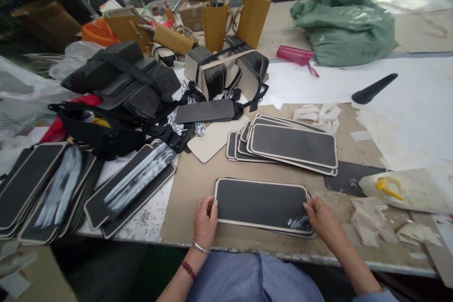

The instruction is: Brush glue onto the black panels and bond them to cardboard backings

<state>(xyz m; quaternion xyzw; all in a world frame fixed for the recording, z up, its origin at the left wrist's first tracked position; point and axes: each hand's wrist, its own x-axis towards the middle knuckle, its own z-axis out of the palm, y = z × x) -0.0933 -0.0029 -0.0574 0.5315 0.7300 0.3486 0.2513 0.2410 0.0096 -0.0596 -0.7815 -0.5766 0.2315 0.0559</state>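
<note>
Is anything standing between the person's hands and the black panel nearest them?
Nothing visible: the left hand and right hand hold the black panel directly by its short ends. The stacked panels lie beyond it.

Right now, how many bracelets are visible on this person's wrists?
2, both on the left wrist: a silver bangle and, farther up, a red beaded bracelet. Sleeves may hide others.
</note>
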